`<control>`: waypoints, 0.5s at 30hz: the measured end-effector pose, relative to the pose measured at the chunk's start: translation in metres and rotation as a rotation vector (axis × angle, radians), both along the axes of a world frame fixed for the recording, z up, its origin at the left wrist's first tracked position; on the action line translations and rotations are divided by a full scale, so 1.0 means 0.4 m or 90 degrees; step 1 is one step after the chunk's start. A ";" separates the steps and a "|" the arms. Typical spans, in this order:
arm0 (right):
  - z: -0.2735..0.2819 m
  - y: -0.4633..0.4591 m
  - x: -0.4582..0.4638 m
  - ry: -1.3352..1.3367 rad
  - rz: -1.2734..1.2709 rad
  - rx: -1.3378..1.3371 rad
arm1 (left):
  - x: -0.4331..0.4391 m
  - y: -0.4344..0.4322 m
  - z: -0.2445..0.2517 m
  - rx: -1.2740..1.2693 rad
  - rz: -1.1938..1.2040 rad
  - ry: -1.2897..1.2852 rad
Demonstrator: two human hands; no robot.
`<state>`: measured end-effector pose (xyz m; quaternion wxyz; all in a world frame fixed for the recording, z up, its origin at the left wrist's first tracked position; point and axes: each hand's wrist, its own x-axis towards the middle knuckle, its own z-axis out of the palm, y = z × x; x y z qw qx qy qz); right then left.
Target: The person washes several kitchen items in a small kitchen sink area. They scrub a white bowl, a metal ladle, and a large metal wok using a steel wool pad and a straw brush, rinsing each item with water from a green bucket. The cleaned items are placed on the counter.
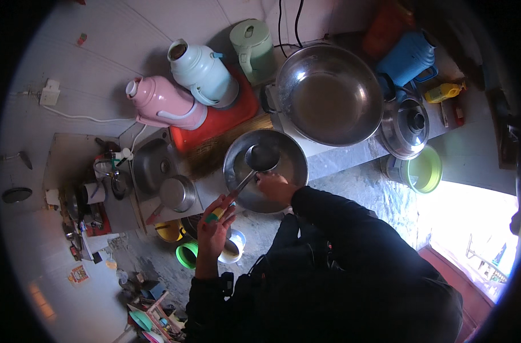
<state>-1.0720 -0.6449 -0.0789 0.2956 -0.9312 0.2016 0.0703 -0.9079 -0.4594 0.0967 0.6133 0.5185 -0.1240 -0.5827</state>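
Observation:
A long-handled metal ladle [262,157] is held over a wide metal basin [295,150] that has some liquid in it. My left hand [215,227] is closed around the ladle's coloured handle. My right hand [274,187] is inside the basin's outline, by the ladle's bowl; its fingertips are partly hidden, so whether they hold anything cannot be told. Behind the basin stands a large steel wok or bowl [329,96]. To the left, a small saucepan [177,194] rests upon the counter beside the sink [151,165].
Pink [170,103] and pale blue [202,73] thermos flasks stand on a red tray [243,100]. A green jug [254,51] is beside them. A glass-lidded pot [404,128] sits right of the large bowl. Several buckets, including a green one [187,254], stand below the counter.

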 end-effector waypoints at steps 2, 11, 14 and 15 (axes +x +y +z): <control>0.054 -0.028 -0.037 0.036 0.008 0.006 | 0.003 0.028 0.005 0.005 -0.013 0.039; 0.036 -0.077 -0.086 0.196 -0.185 0.037 | 0.021 0.054 -0.043 0.317 -0.160 -0.081; 0.028 -0.089 -0.108 0.164 -0.365 0.069 | 0.031 0.060 -0.063 0.333 -0.192 -0.203; 0.030 -0.096 -0.114 0.127 -0.393 0.077 | 0.033 0.068 -0.065 0.310 -0.222 -0.276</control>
